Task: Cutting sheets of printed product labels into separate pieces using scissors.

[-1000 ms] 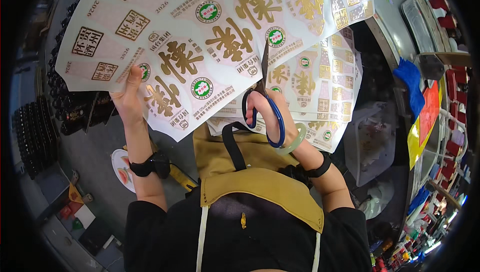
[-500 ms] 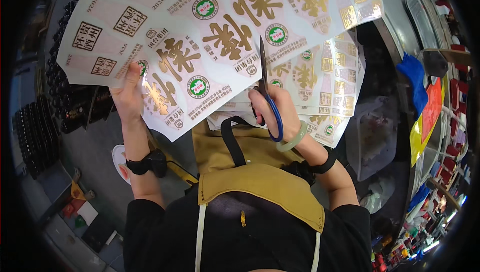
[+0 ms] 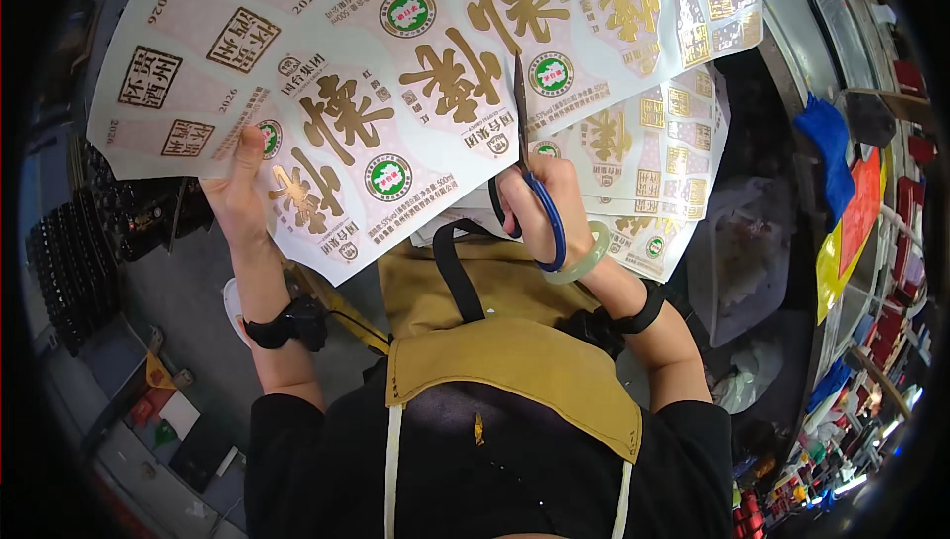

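Two grips noted on my feed: at frame left, the left hand [image 3: 237, 188] pinches the printed sheet [image 3: 421, 79], apparently steadying it; at centre, the right hand [image 3: 539, 197] grasps scissors [image 3: 522, 108].

1 L hand [image 3: 236, 195], 1 R hand [image 3: 547, 204] — 2 hands total. 1 pr scissors [image 3: 522, 128]. 1 lg printed sheet [image 3: 426, 64] uppermost, several lower sheets [image 3: 653, 158] — exact no. unclear, overlapped. 2 blk wrist straps [image 3: 643, 312], 1 pale-grn bangle [image 3: 597, 253], 1 tan apron [image 3: 510, 381] w/ 2 wht cords [image 3: 392, 470].
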{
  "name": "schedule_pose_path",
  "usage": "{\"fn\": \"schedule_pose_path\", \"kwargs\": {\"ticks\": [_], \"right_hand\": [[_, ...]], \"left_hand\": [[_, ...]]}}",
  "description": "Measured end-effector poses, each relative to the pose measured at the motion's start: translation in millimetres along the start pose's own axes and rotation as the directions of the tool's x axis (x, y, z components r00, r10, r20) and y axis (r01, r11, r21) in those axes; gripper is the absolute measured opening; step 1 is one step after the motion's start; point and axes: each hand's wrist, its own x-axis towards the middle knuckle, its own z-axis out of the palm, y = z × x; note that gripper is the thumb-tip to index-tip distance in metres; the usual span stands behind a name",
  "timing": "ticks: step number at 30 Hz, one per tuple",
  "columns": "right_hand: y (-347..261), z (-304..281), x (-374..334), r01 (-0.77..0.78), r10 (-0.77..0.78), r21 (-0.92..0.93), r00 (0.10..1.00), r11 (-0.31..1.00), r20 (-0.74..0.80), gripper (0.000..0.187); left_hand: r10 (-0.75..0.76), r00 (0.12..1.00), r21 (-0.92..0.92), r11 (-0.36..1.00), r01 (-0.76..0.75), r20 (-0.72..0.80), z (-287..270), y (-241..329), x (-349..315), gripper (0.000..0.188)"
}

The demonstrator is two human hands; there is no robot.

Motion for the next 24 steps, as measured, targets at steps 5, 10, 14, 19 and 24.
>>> {"fn": "schedule_pose_path", "kwargs": {"ticks": [5,10,14,19,24], "right_hand": [[7.0,0.2,1.8,0.004,-0.004,-0.024,1.000,1.000,-0.018,0.035],[-10.7,-27.2,7.9,-0.265,0.246,-0.017,0.868,0.964,0.430,0.035],[-20.4,-40.3,17.3,-0.435,0.448,-0.164,0.704,0.886,0.552,0.032],[-12.8,-41.0,21.9,-0.207,0.128,0.078,0.815,0.975,0.565,0.018],[0.3,-29.5,23.8,-0.142,0.112,0.035,0.892,0.989,0.439,0.029]], "left_hand": [[-0.020,1.000,-0.024,1.000,0.020,-0.018,8.7,2.1,2.8,0.033],[-0.018,0.999,0.096,0.995,0.020,-0.030,3.4,6.3,9.8,0.031],[0.000,0.998,0.215,0.977,-0.012,0.056,0.9,7.2,12.5,0.032],[-0.139,0.988,0.132,0.983,0.129,0.074,-1.2,14.5,12.9,0.033],[-0.303,0.952,0.128,0.946,0.296,0.036,-6.1,15.3,9.4,0.034]]}}
